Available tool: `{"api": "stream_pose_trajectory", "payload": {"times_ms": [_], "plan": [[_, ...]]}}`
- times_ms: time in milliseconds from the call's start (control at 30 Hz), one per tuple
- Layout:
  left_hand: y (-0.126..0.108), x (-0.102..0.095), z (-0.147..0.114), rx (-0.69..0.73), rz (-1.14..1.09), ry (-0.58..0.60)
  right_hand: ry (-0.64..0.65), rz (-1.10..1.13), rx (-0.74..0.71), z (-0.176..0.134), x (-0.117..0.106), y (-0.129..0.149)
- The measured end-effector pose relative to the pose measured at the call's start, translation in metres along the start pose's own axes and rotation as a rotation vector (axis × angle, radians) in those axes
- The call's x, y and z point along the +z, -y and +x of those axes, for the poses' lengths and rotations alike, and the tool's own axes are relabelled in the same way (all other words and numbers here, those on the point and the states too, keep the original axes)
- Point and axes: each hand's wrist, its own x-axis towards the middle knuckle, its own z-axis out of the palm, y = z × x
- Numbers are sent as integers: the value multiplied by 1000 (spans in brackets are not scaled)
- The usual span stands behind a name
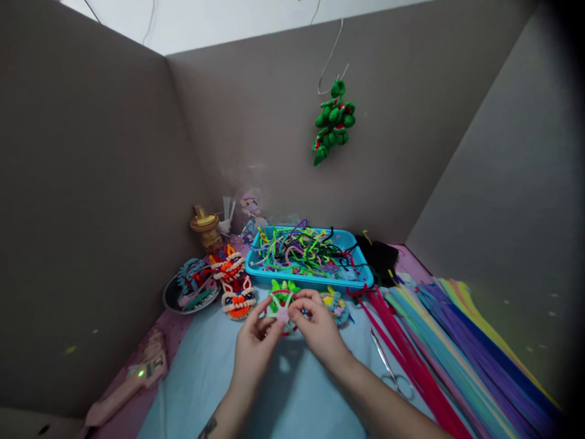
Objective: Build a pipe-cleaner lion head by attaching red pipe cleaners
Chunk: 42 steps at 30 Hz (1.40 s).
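My left hand (256, 342) and my right hand (317, 322) meet over the light blue table cover. Both pinch a small pale pink chenille-stem piece (283, 314), with light green stems spreading up from it. Fingers hide part of its edge. Just behind it lies a bright green chenille figure (284, 285), partly covered by the hands. A yellow and blue chenille figure (337, 306) rests beyond my right hand. To the left of my left hand sits an orange and cream chenille animal head (238, 299).
A blue tray (311, 282) holds tangled chenille offcuts. Scissors (387, 360) and bundles of coloured chenille stems (461, 341) lie right. A bowl (173, 299) and a pink glue gun (125, 387) with a green light are left. A green chenille ornament (336, 122) hangs behind.
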Motion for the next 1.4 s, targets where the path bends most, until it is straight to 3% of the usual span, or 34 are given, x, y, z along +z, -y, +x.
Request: {"api": "stream_pose_trajectory", "payload": {"times_ms": [333,500,667,900,1067,1400], "plan": [[0,-7,9,-56,-72,-118,-69,-63,-70,-2,-3,5],[3,-8,12,-52,-136,-150,35,-261,-155,-8,5,1],[4,-6,10,-66,-162,-79,119,-242,-81,-10,14,-6],[4,-4,7,-11,-108,-55,33,-32,29,-10,15,-8],[4,-1,2,56,-62,-67,6,-33,4,-9,12,-6],[6,-1,4,37,-82,-47,13,-182,-125,-10,8,1]]}}
